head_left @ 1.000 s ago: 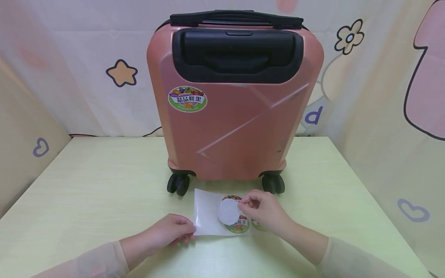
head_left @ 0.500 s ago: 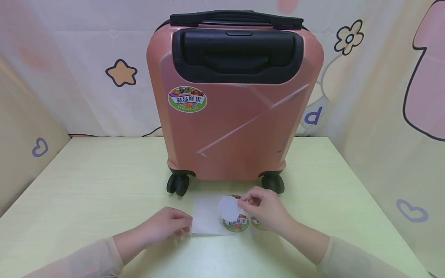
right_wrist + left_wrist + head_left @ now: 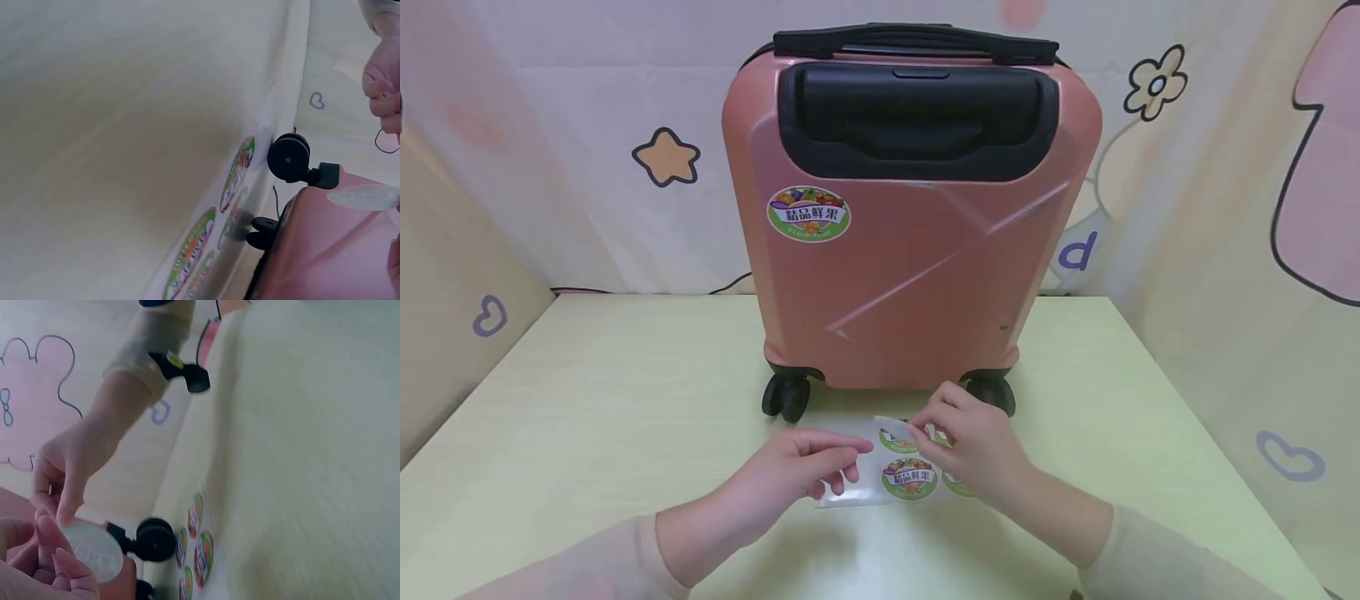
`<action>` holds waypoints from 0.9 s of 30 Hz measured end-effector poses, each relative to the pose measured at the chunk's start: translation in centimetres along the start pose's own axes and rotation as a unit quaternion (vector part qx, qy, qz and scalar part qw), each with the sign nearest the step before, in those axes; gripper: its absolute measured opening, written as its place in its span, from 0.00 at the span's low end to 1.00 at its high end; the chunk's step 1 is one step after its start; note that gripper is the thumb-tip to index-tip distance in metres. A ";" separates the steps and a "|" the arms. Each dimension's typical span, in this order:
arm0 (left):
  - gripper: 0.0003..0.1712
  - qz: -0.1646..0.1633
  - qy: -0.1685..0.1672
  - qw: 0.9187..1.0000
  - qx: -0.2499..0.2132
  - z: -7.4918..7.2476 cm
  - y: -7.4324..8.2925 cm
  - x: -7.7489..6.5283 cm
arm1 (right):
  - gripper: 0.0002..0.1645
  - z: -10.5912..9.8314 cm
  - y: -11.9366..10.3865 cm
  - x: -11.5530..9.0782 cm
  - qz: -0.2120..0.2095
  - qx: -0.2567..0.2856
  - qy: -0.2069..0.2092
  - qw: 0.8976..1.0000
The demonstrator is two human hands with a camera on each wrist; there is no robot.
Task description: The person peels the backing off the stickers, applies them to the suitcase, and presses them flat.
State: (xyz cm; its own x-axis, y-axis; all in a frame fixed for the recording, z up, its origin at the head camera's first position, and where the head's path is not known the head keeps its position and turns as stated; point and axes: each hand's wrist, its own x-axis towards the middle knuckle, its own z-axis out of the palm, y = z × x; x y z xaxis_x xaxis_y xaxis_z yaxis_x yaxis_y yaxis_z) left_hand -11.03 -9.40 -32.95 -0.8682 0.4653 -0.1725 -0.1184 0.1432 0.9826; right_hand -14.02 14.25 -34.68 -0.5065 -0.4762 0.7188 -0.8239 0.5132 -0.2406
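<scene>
My right hand (image 3: 979,442) pinches a peeled oval sticker (image 3: 97,551) by its edge, raised above the sticker sheet (image 3: 850,493). The sticker's pale back shows in both wrist views, and in the head view it is tilted nearly edge-on. My left hand (image 3: 778,473) hovers over the sheet's left part, its index finger and thumb stretched toward the sticker, with nothing visible between them. Several oval fruit stickers (image 3: 910,478) remain on the glossy sheet, some covered by my right hand. Behind stands a pink suitcase (image 3: 917,275) with one fruit sticker (image 3: 808,214) on its upper left.
The suitcase stands upright on black caster wheels (image 3: 786,397) at the sheet's far edge. Its black handle recess (image 3: 919,117) is near the top. A pale table (image 3: 647,375) lies under everything, and a patterned cloth (image 3: 587,167) hangs around it.
My left hand has let go of the sheet's left edge and moved right and up toward the sticker. In my right hand, the sticker has been lifted and tilted; the sheet lies flat.
</scene>
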 end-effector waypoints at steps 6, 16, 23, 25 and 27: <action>0.18 0.000 0.011 0.999 -0.037 1.5 0.6 0.2 | 0.12 -0.4 -0.6 1.1 -0.198 -0.124 0.057 0.971; 0.17 0.001 0.088 0.996 -0.028 1.9 0.2 1.9 | 0.13 -0.2 -0.8 1.1 -0.311 -0.169 0.080 0.932; 0.11 0.033 0.123 0.991 0.031 1.0 0.3 2.5 | 0.12 0.2 -0.3 0.5 -0.279 -0.132 0.058 0.949; 0.10 0.051 0.127 0.989 0.062 0.5 0.5 2.5 | 0.14 0.2 -0.2 0.5 -0.223 -0.100 0.067 0.967; 0.09 0.069 0.120 0.986 0.091 0.0 0.6 2.6 | 0.13 0.0 0.0 0.5 -0.140 -0.054 0.074 0.986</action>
State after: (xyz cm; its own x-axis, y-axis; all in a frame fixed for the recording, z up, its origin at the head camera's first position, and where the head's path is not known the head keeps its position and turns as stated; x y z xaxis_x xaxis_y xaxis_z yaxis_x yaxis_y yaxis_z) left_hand -13.31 -8.11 -32.81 -0.9619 0.2734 0.0044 0.0779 0.2586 0.9628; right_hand -14.27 13.95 -34.30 -0.2147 -0.5051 0.8360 -0.8900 0.4537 0.0456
